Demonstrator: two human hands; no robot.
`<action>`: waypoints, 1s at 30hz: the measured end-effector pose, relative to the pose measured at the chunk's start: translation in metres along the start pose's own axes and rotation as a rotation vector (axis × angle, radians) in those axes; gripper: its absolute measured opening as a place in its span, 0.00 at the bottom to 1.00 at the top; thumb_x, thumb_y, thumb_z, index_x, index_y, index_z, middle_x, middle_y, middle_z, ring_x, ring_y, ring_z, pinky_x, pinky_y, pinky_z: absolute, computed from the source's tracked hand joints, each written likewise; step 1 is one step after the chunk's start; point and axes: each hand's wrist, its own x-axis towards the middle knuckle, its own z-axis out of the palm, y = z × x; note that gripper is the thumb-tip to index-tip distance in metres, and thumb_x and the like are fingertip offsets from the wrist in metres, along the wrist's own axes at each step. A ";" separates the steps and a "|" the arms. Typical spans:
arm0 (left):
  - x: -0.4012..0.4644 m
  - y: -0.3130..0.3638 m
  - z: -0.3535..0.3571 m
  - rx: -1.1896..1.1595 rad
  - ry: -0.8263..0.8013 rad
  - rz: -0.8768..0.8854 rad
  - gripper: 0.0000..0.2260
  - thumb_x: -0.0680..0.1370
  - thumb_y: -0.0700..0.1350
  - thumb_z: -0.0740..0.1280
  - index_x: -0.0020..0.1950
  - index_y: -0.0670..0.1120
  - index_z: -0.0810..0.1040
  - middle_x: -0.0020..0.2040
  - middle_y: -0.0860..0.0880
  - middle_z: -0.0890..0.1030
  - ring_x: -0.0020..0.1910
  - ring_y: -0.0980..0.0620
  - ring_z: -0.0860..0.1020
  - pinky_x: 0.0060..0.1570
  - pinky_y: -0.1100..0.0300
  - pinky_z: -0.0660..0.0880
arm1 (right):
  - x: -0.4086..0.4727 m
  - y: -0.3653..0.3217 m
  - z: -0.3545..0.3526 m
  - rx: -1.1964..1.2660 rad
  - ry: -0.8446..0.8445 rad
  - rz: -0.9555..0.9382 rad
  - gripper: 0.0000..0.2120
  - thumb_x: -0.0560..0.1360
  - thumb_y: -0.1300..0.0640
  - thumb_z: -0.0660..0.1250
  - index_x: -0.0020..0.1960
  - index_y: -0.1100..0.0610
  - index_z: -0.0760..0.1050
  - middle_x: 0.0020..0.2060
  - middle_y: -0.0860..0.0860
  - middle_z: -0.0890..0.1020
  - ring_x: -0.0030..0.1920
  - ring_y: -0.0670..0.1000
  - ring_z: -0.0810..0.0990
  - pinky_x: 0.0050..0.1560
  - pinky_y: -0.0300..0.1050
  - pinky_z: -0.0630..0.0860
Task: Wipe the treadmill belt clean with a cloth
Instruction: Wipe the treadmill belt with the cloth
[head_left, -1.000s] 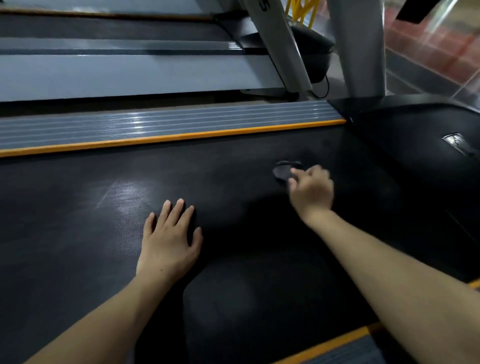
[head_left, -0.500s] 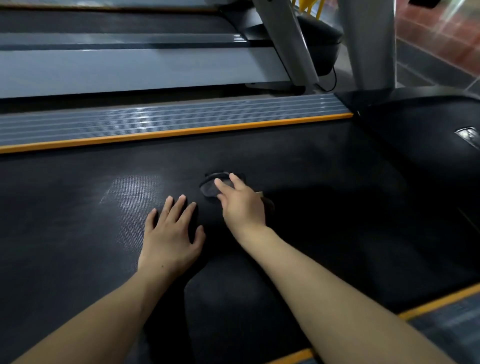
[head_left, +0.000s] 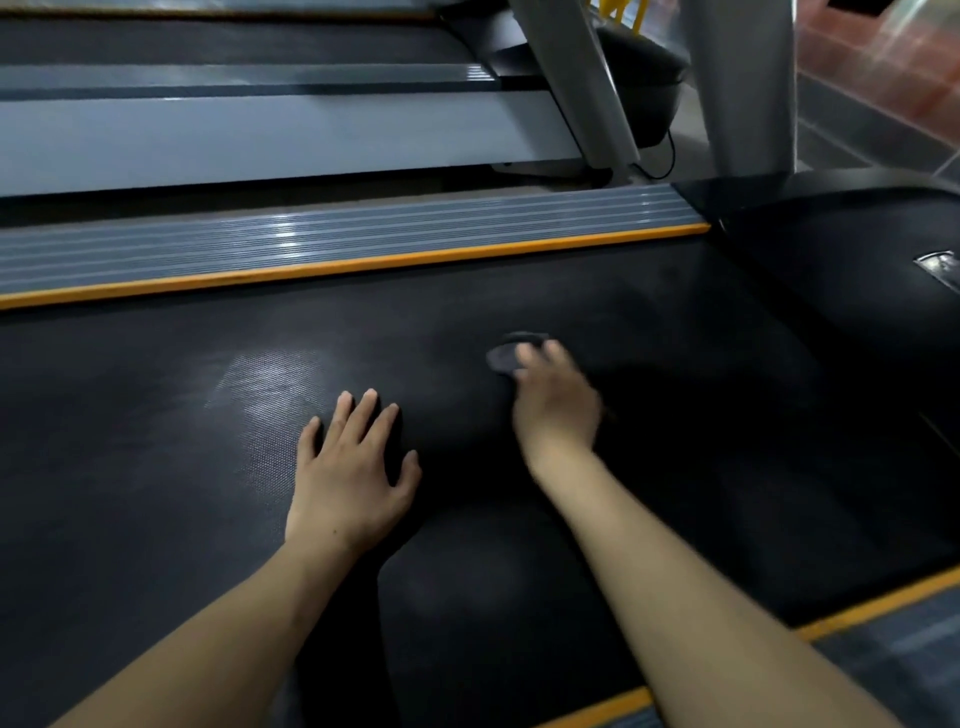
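Dark cloth (head_left: 511, 356), bunched small, sits mid-belt under my right hand (head_left: 558, 410), whose fingers (head_left: 530, 356) press flat on it; blur hides any curl. I judge I'm mid-wipe. Next: sweep toward three o'clock, pressing evenly. Its long axis runs nine-to-three. My left hand (head_left: 353, 467) lies spread at eight o'clock, bracing on the treadmill belt (head_left: 156, 415).

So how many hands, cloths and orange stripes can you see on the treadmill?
Hands: 2, the left hand flat on the belt, the right hand on the cloth.
Cloths: 1, a dark cloth.
Orange stripes: 2, the far stripe and the near stripe.
Total: 5.
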 end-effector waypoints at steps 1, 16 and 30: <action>0.000 0.000 0.000 0.000 0.003 0.002 0.32 0.76 0.64 0.52 0.77 0.52 0.68 0.81 0.50 0.63 0.82 0.48 0.55 0.78 0.42 0.53 | -0.012 -0.021 0.011 0.044 -0.048 -0.077 0.15 0.79 0.54 0.62 0.65 0.47 0.75 0.68 0.53 0.73 0.62 0.59 0.77 0.54 0.51 0.75; 0.001 -0.002 0.002 0.010 0.012 0.003 0.32 0.76 0.65 0.52 0.77 0.52 0.68 0.81 0.50 0.63 0.82 0.49 0.54 0.78 0.42 0.53 | 0.026 0.060 -0.019 0.008 0.118 0.276 0.16 0.82 0.49 0.56 0.68 0.48 0.72 0.69 0.50 0.74 0.65 0.57 0.75 0.59 0.48 0.70; 0.002 -0.001 0.002 0.005 0.016 -0.002 0.32 0.77 0.65 0.51 0.77 0.54 0.67 0.81 0.52 0.62 0.82 0.51 0.52 0.78 0.44 0.51 | 0.051 0.123 -0.049 -0.092 -0.003 0.094 0.18 0.83 0.51 0.58 0.72 0.45 0.72 0.76 0.48 0.67 0.70 0.57 0.72 0.63 0.52 0.70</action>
